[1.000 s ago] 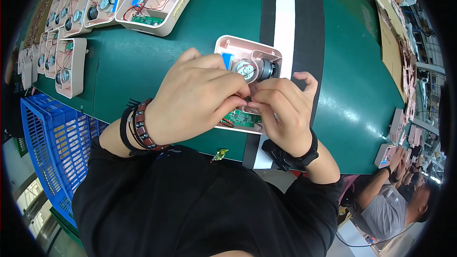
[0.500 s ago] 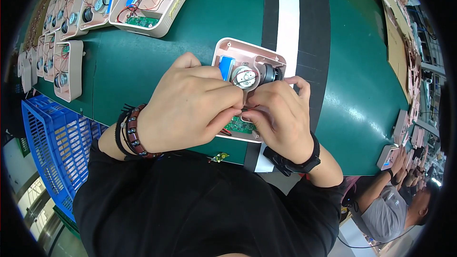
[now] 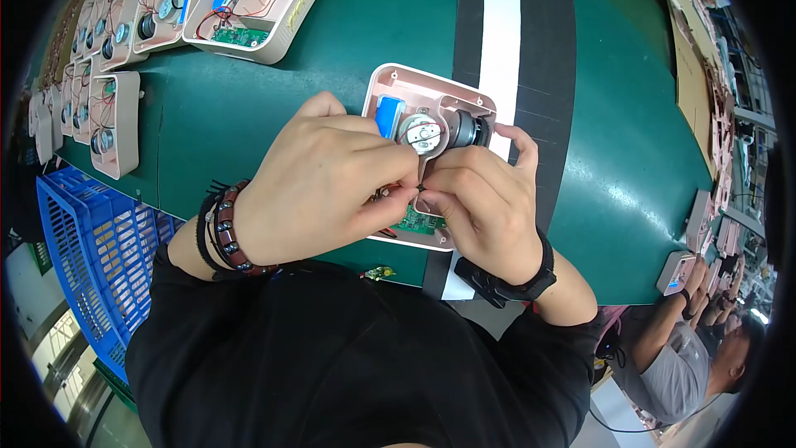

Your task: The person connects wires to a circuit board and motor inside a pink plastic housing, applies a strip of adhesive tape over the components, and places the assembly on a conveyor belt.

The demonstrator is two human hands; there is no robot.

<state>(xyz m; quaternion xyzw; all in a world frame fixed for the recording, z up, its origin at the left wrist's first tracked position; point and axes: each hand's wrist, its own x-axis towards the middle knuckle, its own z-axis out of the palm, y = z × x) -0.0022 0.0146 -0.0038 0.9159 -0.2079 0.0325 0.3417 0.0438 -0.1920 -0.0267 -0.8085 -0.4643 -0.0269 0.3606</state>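
Observation:
A pale pink plastic housing [image 3: 390,75] lies open side up on the table under both hands. Inside it are a blue battery pack [image 3: 388,116], a round silver motor [image 3: 421,133], a black speaker [image 3: 468,129] and a green circuit board [image 3: 421,221]. Above the board, my left hand [image 3: 344,174] pinches thin dark wires [image 3: 420,188] between thumb and index finger. My right hand [image 3: 481,203] pinches the same wires from the other side, its little finger lifted by the housing's right wall. The fingertips meet and partly hide what they grip.
Several similar housings [image 3: 240,51] with wired parts stand at the upper left of the green table [image 3: 365,17]. A blue plastic crate [image 3: 99,257] is below the table's left edge. A white and black strip [image 3: 502,41] crosses the table. At the right, a co-worker [image 3: 688,365] handles another housing [image 3: 676,272].
The housing and both hands have shifted slightly left. The fingertips have come closer together on the wires.

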